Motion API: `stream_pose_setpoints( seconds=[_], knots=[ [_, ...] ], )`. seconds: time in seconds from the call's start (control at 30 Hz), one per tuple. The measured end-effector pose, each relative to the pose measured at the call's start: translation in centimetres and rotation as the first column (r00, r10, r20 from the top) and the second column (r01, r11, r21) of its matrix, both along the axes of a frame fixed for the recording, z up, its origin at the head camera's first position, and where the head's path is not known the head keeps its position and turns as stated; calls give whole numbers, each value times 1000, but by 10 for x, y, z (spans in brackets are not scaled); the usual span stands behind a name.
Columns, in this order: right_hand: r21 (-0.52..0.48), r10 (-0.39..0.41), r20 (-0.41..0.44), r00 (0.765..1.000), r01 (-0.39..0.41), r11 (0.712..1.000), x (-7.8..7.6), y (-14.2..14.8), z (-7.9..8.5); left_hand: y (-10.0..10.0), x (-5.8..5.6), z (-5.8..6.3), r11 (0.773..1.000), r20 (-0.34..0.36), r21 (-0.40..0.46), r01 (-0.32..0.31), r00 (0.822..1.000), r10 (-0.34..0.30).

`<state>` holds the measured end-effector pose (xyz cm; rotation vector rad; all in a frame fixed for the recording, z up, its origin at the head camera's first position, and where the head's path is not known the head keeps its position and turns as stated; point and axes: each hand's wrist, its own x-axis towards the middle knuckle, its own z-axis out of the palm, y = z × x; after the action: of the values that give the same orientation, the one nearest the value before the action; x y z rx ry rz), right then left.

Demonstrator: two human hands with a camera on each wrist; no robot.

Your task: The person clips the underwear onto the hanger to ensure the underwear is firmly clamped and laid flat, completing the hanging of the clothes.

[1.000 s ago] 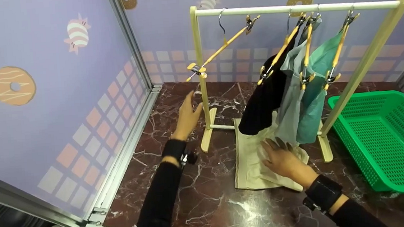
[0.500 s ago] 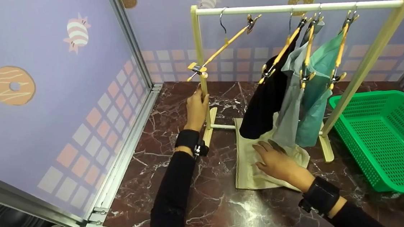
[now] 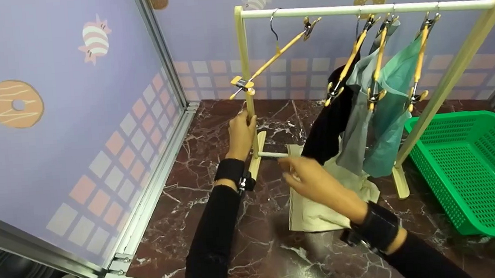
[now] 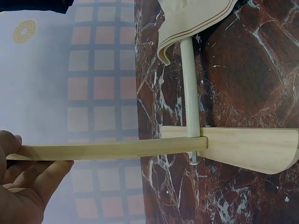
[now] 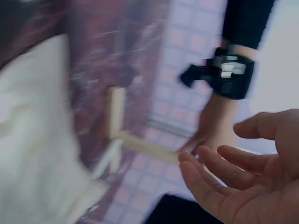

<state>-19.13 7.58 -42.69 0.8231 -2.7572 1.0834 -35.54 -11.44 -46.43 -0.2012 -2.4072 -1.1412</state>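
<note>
My left hand [image 3: 242, 135] grips the left post [image 4: 112, 150] of a small wooden clothes rack, thumb on one side and fingers on the other. Over the beige garment [image 3: 313, 220] lying on the table, my right hand [image 3: 321, 184] holds nothing, its fingers loosely bent in the right wrist view. An unloaded clip hanger [image 3: 278, 57] hangs at the rack's left end, above my left hand. Farther right, black [image 3: 324, 137], grey [image 3: 354, 144] and green [image 3: 385, 123] garments hang from clip hangers on the white rail [image 3: 334, 10]. The right hand covers part of the beige garment.
A green plastic basket [image 3: 471, 227] stands right of the rack. Close to the beige garment run the rack's low crossbar [image 4: 190, 88] and left foot [image 4: 252, 144]. Patterned panels [image 3: 66, 140] wall the dark marbled table [image 3: 193, 231] at the left and back.
My left hand has moved right and taken hold of the rack's post. My right hand has shifted left and up over the beige garment. The hung clothes have swayed slightly.
</note>
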Motion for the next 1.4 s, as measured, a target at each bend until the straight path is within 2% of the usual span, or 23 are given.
stream_pose_setpoints(
  seconds=[0.1,0.2,0.27,0.3,0.33,0.37,0.43,0.5,0.53,0.6,0.67,0.83,0.93,1.0,1.1,1.27,1.33,1.4],
  knots=[
    [-84,-40,8,999,41,996,-13,-16,25,-2,0,-1,1000,-2,8,-6,1000,6],
    [-166,-99,54,994,107,980,-28,-29,47,-5,0,-1,1000,3,24,-5,1000,5],
    [-260,-113,155,981,151,954,-39,-38,60,-6,0,-2,1000,10,25,-5,1000,4],
    [-335,-95,231,968,171,927,-45,-42,66,-7,0,-2,1000,12,27,-2,1000,2],
    [-418,-60,308,949,192,888,-50,-46,72,-7,1,-2,1000,10,30,0,1000,0],
    [-500,-16,384,923,222,837,-56,-50,78,-8,1,-2,999,9,32,0,1000,0],
    [-643,102,503,859,293,707,-67,-58,89,-8,1,-2,1000,6,31,-2,1000,2],
    [-725,200,568,798,369,582,-79,-63,99,-9,1,-2,1000,5,26,-5,1000,4],
    [-741,230,589,774,405,535,-84,-65,104,-9,0,-2,1000,5,24,-5,1000,5],
    [-752,254,614,747,458,473,-93,-65,112,-7,-1,-3,1000,7,14,-3,1000,3],
    [-748,251,635,731,498,439,-101,-65,120,-6,-1,-3,1000,8,11,0,1000,0],
    [-741,229,641,732,513,434,-111,-64,135,-1,-2,-4,1000,13,-1,8,1000,-8],
    [-737,221,641,735,508,446,-112,-62,142,2,-2,-4,999,13,-33,-3,1000,3],
    [-727,216,647,732,505,466,-111,-60,146,3,-3,-3,998,10,-54,-16,1000,16],
    [-695,196,661,724,493,524,-109,-54,152,6,-5,-3,998,12,-59,-24,1000,25],
    [-588,122,701,702,474,655,-105,-39,165,6,-8,-2,999,27,-50,-20,999,21],
    [-548,99,716,691,468,693,-103,-32,171,6,-8,-2,999,32,-37,-17,999,19],
    [-517,85,734,674,474,713,-101,-25,179,5,-8,-2,1000,36,-26,-16,999,17]
  ],
)
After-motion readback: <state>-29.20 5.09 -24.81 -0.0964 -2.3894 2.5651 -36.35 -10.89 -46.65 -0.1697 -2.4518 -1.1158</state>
